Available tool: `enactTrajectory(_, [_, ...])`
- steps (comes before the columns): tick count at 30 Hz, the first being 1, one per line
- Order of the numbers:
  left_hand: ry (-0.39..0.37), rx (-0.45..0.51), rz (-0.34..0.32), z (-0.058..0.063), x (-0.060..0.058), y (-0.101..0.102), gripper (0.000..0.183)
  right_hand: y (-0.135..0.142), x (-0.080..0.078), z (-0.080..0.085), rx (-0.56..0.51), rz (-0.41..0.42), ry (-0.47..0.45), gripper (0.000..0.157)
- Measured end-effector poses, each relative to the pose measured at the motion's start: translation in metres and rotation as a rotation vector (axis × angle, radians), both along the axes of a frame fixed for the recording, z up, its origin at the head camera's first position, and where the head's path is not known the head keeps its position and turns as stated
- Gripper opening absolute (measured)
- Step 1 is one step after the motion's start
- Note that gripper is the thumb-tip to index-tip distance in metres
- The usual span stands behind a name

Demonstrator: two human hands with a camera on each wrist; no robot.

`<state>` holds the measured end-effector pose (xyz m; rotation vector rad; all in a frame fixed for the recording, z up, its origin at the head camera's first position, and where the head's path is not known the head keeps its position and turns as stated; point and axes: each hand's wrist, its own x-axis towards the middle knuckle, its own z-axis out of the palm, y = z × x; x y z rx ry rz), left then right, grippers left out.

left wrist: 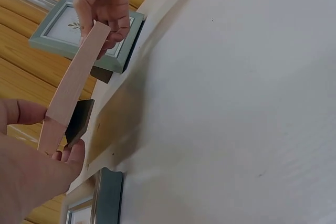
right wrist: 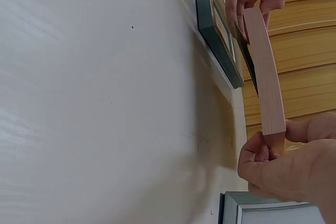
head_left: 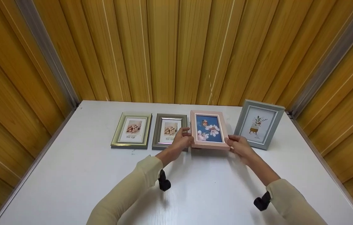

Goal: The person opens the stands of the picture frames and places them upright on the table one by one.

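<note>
Head view: I see the left hand (head_left: 181,141) and right hand (head_left: 240,148) gripping opposite sides of the pink frame (head_left: 207,129), between the brown-grey frame (head_left: 167,128) and the tilted grey frame (head_left: 258,125). Left wrist view: it appears clear of the counter (left wrist: 226,98); keep its dark stand (left wrist: 80,121) unobstructed. Right wrist view: the right hand pinches a lower corner; hold both sides level.

Soft light, apparently from above, leaves blurred shadows on the white table (head_left: 70,175) beneath the pink picture frame (head_left: 209,129) and sleeves (head_left: 126,190). Wide-angle distortion splays the wooden walls (head_left: 164,53); wrist views run dimmer, the right one streaked with pale glare.
</note>
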<state>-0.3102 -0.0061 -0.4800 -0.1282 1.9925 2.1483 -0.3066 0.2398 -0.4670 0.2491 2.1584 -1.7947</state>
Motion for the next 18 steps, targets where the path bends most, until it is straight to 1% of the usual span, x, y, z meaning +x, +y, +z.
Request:
enactTrajectory(5, [-0.049,0.013,-0.005,0.002,-0.001,-0.011,0.064,-0.006,0.004,0.002,-0.006,0.011,0.027,0.059])
enactTrajectory(7, [-0.069,0.012,-0.007,0.001,-0.001,-0.014,0.067,-0.008,0.006,0.003,0.008,0.015,0.037,0.059])
enactTrajectory(10, [-0.079,0.000,-0.004,-0.002,-0.002,-0.017,0.071,-0.012,0.008,0.003,0.016,0.019,0.057,0.058])
enactTrajectory(14, [-0.058,-0.019,-0.002,-0.007,-0.003,-0.022,0.071,-0.017,0.011,0.004,0.004,0.027,0.079,0.059])
enactTrajectory(18, [-0.031,-0.017,0.007,-0.006,-0.003,-0.027,0.070,-0.020,0.013,0.008,-0.011,0.028,0.078,0.062])
